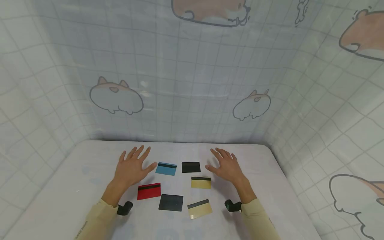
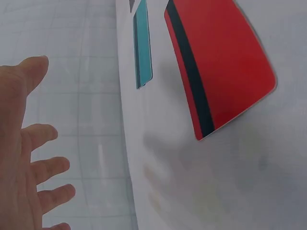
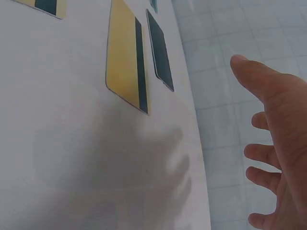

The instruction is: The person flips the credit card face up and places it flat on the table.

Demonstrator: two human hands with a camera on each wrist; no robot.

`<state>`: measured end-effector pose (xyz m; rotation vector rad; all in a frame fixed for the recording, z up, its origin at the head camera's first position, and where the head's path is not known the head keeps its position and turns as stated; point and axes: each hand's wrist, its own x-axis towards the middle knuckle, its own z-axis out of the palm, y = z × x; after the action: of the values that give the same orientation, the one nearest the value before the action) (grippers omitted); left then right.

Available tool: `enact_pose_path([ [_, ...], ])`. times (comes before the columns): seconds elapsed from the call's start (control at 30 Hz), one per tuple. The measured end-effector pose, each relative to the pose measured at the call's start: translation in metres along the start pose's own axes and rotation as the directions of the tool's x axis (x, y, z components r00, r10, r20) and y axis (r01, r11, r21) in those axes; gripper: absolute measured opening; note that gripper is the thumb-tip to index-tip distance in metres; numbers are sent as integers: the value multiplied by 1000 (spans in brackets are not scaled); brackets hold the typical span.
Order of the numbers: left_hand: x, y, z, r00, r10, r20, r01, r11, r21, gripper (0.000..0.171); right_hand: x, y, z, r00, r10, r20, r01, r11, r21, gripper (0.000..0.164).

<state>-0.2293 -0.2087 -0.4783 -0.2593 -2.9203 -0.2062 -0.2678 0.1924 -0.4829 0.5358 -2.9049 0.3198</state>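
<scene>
My left hand (image 1: pixel 130 169) is held over the table with its fingers spread and nothing in it. Nearest to it are a blue card (image 1: pixel 166 169) with a dark stripe and a red card (image 1: pixel 149 191), also striped. On the other side my right hand (image 1: pixel 228 167) hovers with spread fingers, holding nothing. A black card (image 1: pixel 191 167) and a yellow striped card (image 1: pixel 201 182) lie close to its thumb. Towards the front are a dark grey card (image 1: pixel 171 202) and a pale gold card (image 1: pixel 200 209) with a grey stripe. In the right wrist view the hand's shadow falls beside the yellow card (image 3: pixel 125 57).
The cards lie flat and apart on a white table (image 1: pixel 90 173) with rounded far corners. Behind it and at both sides hangs a checked curtain (image 1: pixel 186 110) with cartoon animals. Black wrist devices (image 1: pixel 124 208) sit at both cuffs.
</scene>
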Motion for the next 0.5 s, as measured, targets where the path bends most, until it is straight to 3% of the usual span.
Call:
enact_pose_path([
  [0.5,-10,7,14,1000,6,-6,-6,1000,3,82,-12,-2,10,1000,1,27,-1,1000,-19,82],
])
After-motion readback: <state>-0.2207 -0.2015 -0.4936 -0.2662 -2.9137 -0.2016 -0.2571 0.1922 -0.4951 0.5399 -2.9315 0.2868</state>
